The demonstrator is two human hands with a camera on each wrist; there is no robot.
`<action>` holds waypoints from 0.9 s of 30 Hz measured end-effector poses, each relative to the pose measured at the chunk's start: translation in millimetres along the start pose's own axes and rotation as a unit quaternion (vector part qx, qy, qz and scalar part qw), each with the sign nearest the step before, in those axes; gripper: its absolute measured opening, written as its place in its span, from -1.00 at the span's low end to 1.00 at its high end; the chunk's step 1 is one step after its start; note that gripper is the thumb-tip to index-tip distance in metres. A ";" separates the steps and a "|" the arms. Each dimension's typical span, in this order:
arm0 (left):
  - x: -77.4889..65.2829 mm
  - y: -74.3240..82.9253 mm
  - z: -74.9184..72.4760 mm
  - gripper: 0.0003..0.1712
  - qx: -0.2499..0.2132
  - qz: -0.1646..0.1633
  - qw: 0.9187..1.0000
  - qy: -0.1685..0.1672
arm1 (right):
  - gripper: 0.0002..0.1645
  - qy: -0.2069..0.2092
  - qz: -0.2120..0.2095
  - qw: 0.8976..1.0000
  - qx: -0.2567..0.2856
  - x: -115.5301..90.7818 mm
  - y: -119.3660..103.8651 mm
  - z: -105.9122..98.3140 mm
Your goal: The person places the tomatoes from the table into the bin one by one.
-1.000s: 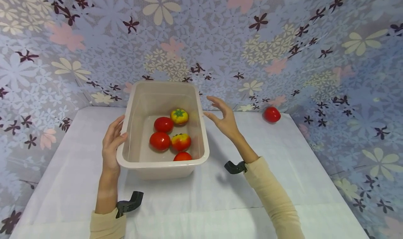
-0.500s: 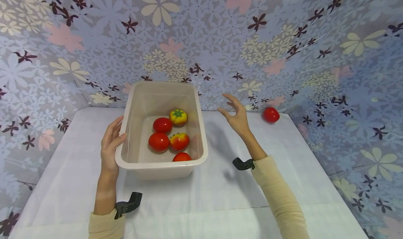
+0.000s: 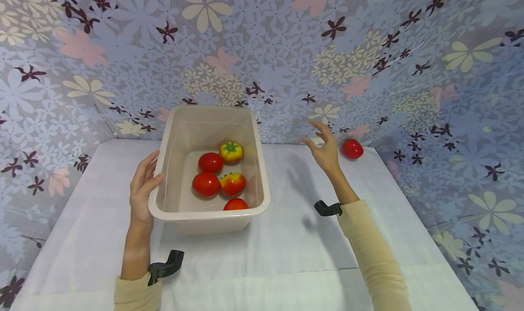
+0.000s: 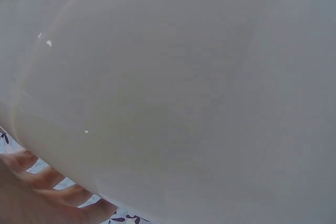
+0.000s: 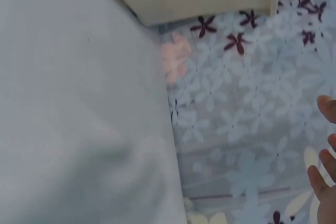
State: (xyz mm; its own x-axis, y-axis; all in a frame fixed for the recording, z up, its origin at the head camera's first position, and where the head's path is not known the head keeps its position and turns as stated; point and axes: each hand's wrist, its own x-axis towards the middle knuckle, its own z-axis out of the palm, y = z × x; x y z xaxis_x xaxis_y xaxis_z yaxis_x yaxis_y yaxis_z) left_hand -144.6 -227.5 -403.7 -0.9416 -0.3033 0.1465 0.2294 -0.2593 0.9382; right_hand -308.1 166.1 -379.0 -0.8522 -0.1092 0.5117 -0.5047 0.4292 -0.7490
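A beige plastic tub (image 3: 262, 174) stands on the white-covered table in the head view. Inside lie smooth red tomatoes (image 3: 206, 184), a yellow fruit with a green star-shaped top (image 3: 231, 152), a red-and-yellow fruit (image 3: 233, 184) and one partly hidden by the front rim. My left hand (image 3: 142, 188) rests against the tub's left side, thumb at the rim; its spread fingers (image 4: 63, 192) show beside the wall in the left wrist view. My right hand (image 3: 326, 152) hovers with nothing in it, thumb and fingers apart, just left of a lone red tomato-like fruit (image 3: 352, 148).
A white cloth (image 3: 262, 274) covers the table. Flower-patterned fabric (image 3: 286, 65) rises behind it and along both sides. The lone red fruit lies near the table's far right corner. A black camera mount (image 3: 327, 208) sits on each wrist.
My right hand has moved away from the tub's right rim, rightward toward the lone red fruit, its fingers staying apart. The left hand, the tub and its contents have stayed in place.
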 end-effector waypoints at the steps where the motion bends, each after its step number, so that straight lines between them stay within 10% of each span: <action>1: 0.0 -0.1 -0.1 -0.42 0.000 -0.001 1.000 0.000 | -0.39 0.004 0.004 1.000 -0.004 0.5 3.9 -1.7; 15: 0.2 -0.8 -0.3 -0.42 0.000 0.004 1.000 -0.002 | -0.38 0.064 0.012 0.996 -0.067 9.5 71.8 -24.9; 27: 0.3 -3.2 -2.1 -0.41 -0.005 0.005 1.000 -0.008 | -0.31 0.082 0.104 0.981 -0.141 3.4 102.2 -45.9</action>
State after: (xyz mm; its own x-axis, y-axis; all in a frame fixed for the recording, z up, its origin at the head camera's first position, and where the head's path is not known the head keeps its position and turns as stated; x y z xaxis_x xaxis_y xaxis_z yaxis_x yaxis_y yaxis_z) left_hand -145.0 -228.7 -407.4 -0.9426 -0.2923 0.1613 0.2419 -0.2649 0.9334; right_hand -356.2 250.8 -434.5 -0.8876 0.1433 0.4378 -0.2435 0.6608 -0.7100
